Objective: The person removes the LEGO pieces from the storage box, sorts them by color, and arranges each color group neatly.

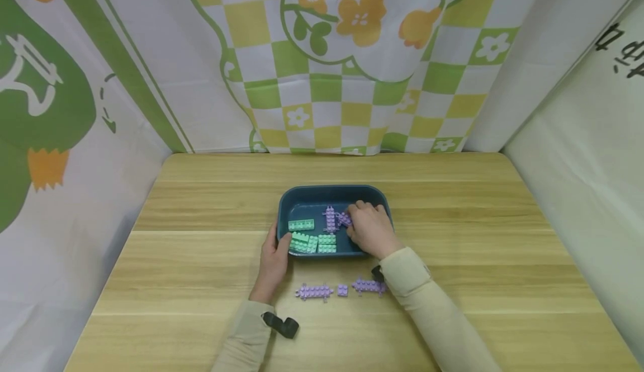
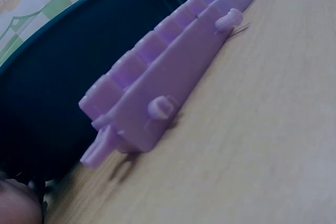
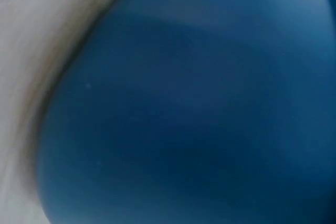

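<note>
In the head view my left hand [image 1: 274, 255] grips the left side of a dark blue tray [image 1: 333, 191], its thumb over the rim. My right hand [image 1: 372, 227] reaches over the tray's right side, its curled fingertips pinching a tilted purple building block [image 1: 344, 219]; the fingers partly cover that block. Beside it lies another purple block [image 1: 330, 219] with small side pegs. Green blocks [image 1: 327, 243] are gathered in the tray's front left. The tray's outer wall [image 3: 178, 103] fills most of the right wrist view.
In front of the tray, a long purple block [image 1: 315, 292], a small square purple block [image 1: 342, 290] and another pegged purple block [image 1: 368, 286] lie in a row on the wooden table [image 1: 453, 210]. A patterned cloth [image 1: 327, 98] hangs behind the table.
</note>
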The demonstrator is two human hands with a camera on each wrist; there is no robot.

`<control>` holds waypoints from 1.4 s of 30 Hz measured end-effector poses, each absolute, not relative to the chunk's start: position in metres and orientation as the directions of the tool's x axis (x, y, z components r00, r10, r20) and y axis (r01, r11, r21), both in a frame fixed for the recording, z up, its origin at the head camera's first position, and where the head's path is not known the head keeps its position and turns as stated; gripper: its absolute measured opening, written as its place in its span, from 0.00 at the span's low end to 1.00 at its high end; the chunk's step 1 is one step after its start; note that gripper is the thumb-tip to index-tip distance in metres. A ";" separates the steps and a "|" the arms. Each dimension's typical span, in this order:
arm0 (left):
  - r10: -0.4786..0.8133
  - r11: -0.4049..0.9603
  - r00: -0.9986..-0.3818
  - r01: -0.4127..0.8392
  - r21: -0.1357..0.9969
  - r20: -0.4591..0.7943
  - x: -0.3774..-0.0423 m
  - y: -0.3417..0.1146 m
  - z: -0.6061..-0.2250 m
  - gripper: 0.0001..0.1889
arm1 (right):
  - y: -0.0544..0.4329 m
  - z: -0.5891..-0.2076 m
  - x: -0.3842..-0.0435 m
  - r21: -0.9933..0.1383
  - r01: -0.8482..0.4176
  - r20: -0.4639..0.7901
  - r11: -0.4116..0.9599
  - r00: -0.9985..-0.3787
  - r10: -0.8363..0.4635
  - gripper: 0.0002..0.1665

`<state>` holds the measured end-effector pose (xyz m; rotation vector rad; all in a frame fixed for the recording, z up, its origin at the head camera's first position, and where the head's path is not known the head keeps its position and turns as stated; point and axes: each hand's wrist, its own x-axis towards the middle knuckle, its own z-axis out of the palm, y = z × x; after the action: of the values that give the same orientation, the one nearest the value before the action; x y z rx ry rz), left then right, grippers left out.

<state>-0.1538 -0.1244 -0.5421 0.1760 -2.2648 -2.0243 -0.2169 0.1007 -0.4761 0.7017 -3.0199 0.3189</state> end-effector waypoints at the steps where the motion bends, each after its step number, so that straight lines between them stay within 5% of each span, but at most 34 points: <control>1: -0.154 0.112 -0.988 -0.024 0.993 -0.006 -0.154 -0.124 -0.542 0.28 | 0.101 -0.476 -0.217 -0.198 -0.442 0.077 0.875 -0.897 -0.435 0.20; 42: -0.124 0.082 -0.992 -0.040 0.996 -0.030 -0.158 -0.128 -0.544 0.29 | 0.131 -0.455 -0.181 -0.326 -0.487 0.208 0.810 -0.873 -0.441 0.19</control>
<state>-0.1575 -0.1279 -0.5437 0.1720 -2.2644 -2.0798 -0.1814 0.1310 -0.4551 0.7395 -2.8716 0.5668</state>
